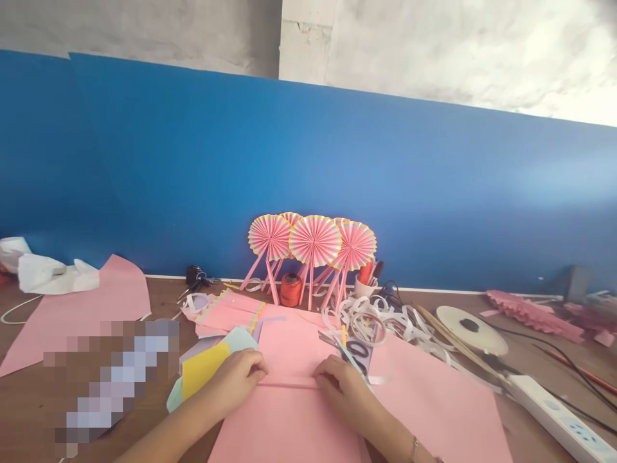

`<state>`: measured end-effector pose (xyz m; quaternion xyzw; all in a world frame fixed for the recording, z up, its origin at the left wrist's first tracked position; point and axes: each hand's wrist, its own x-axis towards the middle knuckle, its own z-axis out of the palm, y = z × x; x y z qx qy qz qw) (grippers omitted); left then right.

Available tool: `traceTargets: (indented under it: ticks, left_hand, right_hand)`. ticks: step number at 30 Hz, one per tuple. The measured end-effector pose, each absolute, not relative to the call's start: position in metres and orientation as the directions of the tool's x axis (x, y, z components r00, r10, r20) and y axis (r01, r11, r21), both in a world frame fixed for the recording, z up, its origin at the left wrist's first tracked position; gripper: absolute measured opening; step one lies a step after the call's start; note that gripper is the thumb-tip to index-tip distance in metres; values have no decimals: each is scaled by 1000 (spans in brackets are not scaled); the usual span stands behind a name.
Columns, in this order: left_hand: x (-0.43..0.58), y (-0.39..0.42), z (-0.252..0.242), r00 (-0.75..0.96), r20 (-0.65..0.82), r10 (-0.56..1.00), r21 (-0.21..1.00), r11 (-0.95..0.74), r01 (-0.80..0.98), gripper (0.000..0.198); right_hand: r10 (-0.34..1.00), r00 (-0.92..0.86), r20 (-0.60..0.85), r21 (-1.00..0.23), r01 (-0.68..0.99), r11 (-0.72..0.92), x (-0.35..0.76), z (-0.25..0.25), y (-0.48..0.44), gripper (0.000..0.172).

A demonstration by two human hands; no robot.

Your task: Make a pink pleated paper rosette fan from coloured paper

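Observation:
A sheet of pink paper [292,418] lies in front of me, with a narrow fold running across it. My left hand [240,378] pinches the left end of this fold, fingers closed. At the right end, my right hand [343,388] has its fingers curled and closed on the same paper. Just beyond my right hand are scissors [359,350] with dark handles, partly covered by a pale blue strip. Yellow paper [205,370] and light blue paper [241,339] stick out beside my left hand.
Several pleated pink paper fans [315,241] lean upright by the blue partition [193,161], around an orange-red spool [290,290]. White ribbon [369,321] lies tangled to their right. A power strip [562,411] and a round cream lid-like object [470,331] are at right.

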<state>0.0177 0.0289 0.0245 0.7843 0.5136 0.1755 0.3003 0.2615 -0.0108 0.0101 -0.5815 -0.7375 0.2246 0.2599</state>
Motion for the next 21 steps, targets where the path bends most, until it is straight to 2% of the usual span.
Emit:
traceTargets:
  ticks: [4, 21]
  left_hand:
    - [18, 30, 22, 410, -13, 912, 635, -309, 708, 22]
    - [18, 24, 20, 447, 10, 895, 569, -372, 733, 20]
  right_hand:
    - [987, -140, 85, -649, 744, 161, 260, 11, -11, 14]
    - [982, -149, 112, -596, 781, 187, 256, 12, -10, 18]
